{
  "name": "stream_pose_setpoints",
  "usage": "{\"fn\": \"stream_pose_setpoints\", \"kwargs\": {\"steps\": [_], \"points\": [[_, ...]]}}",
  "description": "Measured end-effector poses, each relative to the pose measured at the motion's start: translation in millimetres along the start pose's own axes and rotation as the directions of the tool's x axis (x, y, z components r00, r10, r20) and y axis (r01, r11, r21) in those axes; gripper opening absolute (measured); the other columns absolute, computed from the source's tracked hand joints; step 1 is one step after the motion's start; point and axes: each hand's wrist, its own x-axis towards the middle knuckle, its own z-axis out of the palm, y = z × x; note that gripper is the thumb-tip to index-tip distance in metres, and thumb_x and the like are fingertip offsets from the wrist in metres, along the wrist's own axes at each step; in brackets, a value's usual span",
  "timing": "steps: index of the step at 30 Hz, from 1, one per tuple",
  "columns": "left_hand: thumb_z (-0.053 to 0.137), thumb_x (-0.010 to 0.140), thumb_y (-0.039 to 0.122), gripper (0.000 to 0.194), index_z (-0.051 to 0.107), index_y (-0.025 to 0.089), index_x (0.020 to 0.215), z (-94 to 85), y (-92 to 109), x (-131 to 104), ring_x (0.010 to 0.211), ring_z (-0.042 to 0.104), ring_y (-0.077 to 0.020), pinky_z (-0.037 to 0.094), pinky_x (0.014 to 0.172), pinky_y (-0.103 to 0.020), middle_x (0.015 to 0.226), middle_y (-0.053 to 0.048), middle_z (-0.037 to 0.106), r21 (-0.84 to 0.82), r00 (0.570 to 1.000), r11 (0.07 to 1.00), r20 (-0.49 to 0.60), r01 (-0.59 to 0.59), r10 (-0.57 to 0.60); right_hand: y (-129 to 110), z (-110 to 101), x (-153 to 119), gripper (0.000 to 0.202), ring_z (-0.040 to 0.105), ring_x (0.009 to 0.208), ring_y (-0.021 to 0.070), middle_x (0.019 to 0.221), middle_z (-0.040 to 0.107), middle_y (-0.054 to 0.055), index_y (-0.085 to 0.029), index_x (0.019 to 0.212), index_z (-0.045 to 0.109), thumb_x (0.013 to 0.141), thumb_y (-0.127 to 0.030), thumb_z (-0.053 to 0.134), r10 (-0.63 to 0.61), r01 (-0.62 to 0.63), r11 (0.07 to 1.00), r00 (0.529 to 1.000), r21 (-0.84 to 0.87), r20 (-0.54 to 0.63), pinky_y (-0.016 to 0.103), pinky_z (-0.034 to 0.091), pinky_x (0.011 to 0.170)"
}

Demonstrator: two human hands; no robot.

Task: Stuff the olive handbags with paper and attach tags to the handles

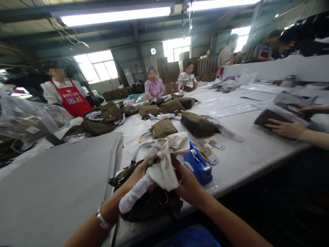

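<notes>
A dark olive bag [144, 209] lies at the near table edge, with a cream cloth [167, 171] bunched over its top. My left hand [138, 173] is closed at the cloth's left side, its fingertips hidden in the folds. On the right side my right hand [186, 180] is also closed on the cloth, fingers partly covered. A white-wrapped strap [135, 195] crosses the bag beneath my left hand. Just right of the cloth stands a blue tape dispenser [199, 166], with cardboard tags [209, 152] behind it.
Grey sheets [59, 181] are stacked at left. More olive bags [164, 128] lie farther back. At right, another person's hands [288, 128] rest on a dark bag [269, 118]. Several people stand around the table [246, 147]. Clear plastic [28, 113] sits at far left.
</notes>
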Motion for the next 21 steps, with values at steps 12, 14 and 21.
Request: {"fn": "stream_pose_setpoints", "kwargs": {"steps": [12, 14, 21], "points": [[0.071, 0.082, 0.042, 0.034, 0.075, 0.013, 0.1, -2.5, 19, 17, 0.087, 0.072, -0.0268, 0.06, 0.08, -0.036, 0.092, -0.008, 0.078, 0.168, 0.989, 0.98, -0.121, 0.11, -0.09, -2, 15, 14, 0.045, 0.072, 0.098, 0.0238, 0.116, 0.075, 0.005, -0.025, 0.115, 0.07, 0.075, -0.007, 0.059, -0.151, 0.129, 0.984, 0.97, 0.123, 0.191, 0.035, 0.059, 0.091], [0.067, 0.081, 0.036, 0.031, 0.075, 0.013, 0.099, -5.5, 13, 17, 0.085, 0.072, -0.0262, 0.061, 0.077, -0.035, 0.091, -0.007, 0.078, 0.231, 0.977, 0.972, -0.214, 0.039, 0.012, -2, 9, 7, 0.038, 0.069, 0.11, 0.0251, 0.13, 0.069, 0.009, -0.021, 0.115, 0.07, 0.081, -0.01, 0.058, -0.092, 0.074, 0.988, 0.987, 0.139, 0.131, 0.035, 0.057, 0.094], [0.063, 0.076, 0.019, 0.048, 0.073, 0.017, 0.122, -32.6, 18, 0, 0.114, 0.069, -0.0297, 0.054, 0.102, -0.041, 0.122, -0.01, 0.075, 0.411, 0.973, 0.898, -0.089, -0.159, 0.213, 7, -14, -23, 0.04, 0.068, 0.117, 0.0248, 0.12, 0.074, 0.008, -0.025, 0.13, 0.066, 0.096, -0.044, 0.06, -0.204, 0.236, 0.972, 0.854, -0.008, 0.479, 0.047, 0.032, 0.12]]}}
